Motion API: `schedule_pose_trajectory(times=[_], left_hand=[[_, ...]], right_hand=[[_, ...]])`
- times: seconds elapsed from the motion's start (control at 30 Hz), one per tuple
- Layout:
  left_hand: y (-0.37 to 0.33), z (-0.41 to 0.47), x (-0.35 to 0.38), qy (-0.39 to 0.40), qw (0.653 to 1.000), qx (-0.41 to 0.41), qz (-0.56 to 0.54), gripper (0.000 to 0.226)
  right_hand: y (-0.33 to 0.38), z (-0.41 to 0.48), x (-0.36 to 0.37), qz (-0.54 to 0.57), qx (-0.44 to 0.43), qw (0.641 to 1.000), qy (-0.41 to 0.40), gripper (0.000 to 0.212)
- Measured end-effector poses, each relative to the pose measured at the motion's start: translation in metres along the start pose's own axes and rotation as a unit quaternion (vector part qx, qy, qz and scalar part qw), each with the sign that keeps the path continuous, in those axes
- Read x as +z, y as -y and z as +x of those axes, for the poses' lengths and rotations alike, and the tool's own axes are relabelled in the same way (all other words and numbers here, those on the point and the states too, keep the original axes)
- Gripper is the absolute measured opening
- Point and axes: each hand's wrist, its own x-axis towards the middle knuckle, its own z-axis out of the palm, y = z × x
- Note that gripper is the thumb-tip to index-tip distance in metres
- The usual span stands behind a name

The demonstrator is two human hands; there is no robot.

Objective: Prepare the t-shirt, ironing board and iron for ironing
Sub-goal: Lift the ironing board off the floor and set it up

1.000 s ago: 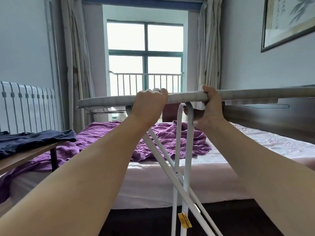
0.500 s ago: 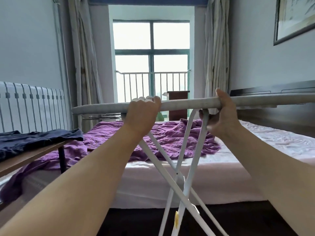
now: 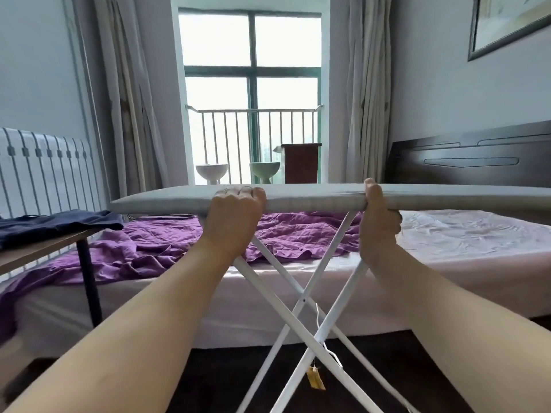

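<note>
Between you and the bed (image 3: 447, 236), the board (image 3: 313, 198) stands on crossed white legs (image 3: 301, 299); your left hand (image 3: 231, 219) and right hand (image 3: 377, 225) both clamp its near edge. It looks stiff, long and tippy, so keep that wide two-handed hold. A dark shirt (image 3: 56, 225) lies on the desk (image 3: 35, 253) left.

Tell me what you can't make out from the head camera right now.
- Iron: not in view.
- Ironing board: wide end cut off by right edge; top seen edge-on.
- Leg feet: below bottom edge.
- Right hand fingers: hidden under board.
- Dark garment: partly cut off left.
</note>
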Motion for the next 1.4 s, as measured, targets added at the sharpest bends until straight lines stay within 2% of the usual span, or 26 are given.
schedule_pose_trajectory(times=[0.07, 0.13, 0.37, 0.5, 0.6, 0.67, 0.73, 0.8, 0.93, 1.03, 1.07, 1.3, 1.4], left_hand=[[0.000, -0.005, 0.001, -0.001, 1.000, -0.006, 0.011, 0.022], [0.000, -0.007, 0.001, -0.002, 1.000, -0.003, 0.005, 0.023], [-0.006, -0.014, 0.001, 0.016, 1.000, 0.003, 0.015, 0.016], [-0.004, -0.018, -0.010, 0.025, 1.000, -0.006, 0.011, 0.017], [-0.004, -0.018, -0.012, 0.044, 0.999, -0.020, -0.015, 0.023], [-0.005, -0.018, -0.016, 0.057, 0.998, -0.028, -0.025, 0.024], [-0.004, -0.019, -0.017, 0.064, 0.997, -0.036, -0.038, 0.023], [-0.003, -0.021, -0.016, 0.062, 0.995, -0.039, -0.067, 0.020], [0.002, -0.022, -0.014, 0.049, 0.988, -0.028, -0.141, 0.041], [0.008, -0.024, -0.014, 0.006, 0.985, -0.004, -0.171, 0.041], [0.009, -0.025, -0.014, -0.003, 0.986, 0.004, -0.169, 0.038], [0.006, -0.026, -0.013, -0.004, 0.989, -0.017, -0.149, 0.031], [0.005, -0.029, -0.013, -0.027, 0.983, -0.007, -0.179, 0.041]], right_hand=[[-0.006, -0.006, 0.001, -0.012, -0.014, 0.999, -0.041, 0.071], [-0.006, -0.008, 0.002, 0.018, -0.033, 0.998, -0.043, 0.067], [-0.010, -0.020, 0.003, -0.002, -0.094, 0.992, -0.087, 0.057], [-0.012, -0.054, 0.012, -0.105, -0.118, 0.984, -0.081, 0.060], [-0.016, -0.085, 0.016, -0.174, -0.135, 0.974, -0.055, 0.044], [-0.017, -0.097, 0.013, -0.176, -0.195, 0.965, -0.019, 0.029], [-0.015, -0.103, 0.008, -0.186, -0.274, 0.943, 0.009, 0.031], [-0.014, -0.106, 0.006, -0.228, -0.351, 0.908, 0.014, 0.026], [-0.009, -0.102, 0.005, -0.272, -0.526, 0.805, 0.020, 0.018], [-0.004, -0.089, 0.010, -0.386, -0.573, 0.719, 0.071, 0.034], [-0.003, -0.086, 0.013, -0.410, -0.577, 0.702, 0.078, 0.039], [-0.013, -0.081, 0.021, -0.427, -0.586, 0.687, 0.052, 0.045], [-0.009, -0.083, 0.021, -0.432, -0.580, 0.689, 0.042, 0.048]])
